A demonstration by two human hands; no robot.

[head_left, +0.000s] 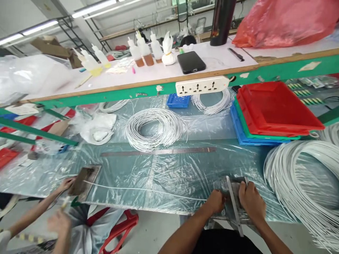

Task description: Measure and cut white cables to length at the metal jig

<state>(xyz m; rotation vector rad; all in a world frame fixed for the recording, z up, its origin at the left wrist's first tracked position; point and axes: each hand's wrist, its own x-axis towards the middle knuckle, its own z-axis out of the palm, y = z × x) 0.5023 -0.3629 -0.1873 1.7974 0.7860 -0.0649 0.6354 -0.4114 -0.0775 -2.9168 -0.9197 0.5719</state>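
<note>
My left hand (215, 201) is closed at the end of a thin white cable (148, 189), its fingertips against the left side of a dark metal plate (230, 211). A long narrow metal bar (234, 206) lies across this plate between my hands. On the plate's right side my right hand (252, 201) is curled, thumb toward the bar; what its fingers grip is hidden. The cable runs left over the plastic-covered bench to a brown block (81, 181) on a plate, where a co-worker's hand (68, 183) rests. The co-worker's other hand (59, 222) is blurred.
A large coil of white cable (280, 176) stands at right, beside stacked trays (280, 109). Behind lie a steel ruler (159, 152) and another coil (135, 132). A shelf above carries a power strip (202, 86), bottles (147, 53) and a phone (191, 62). A red stool (119, 229) stands below left.
</note>
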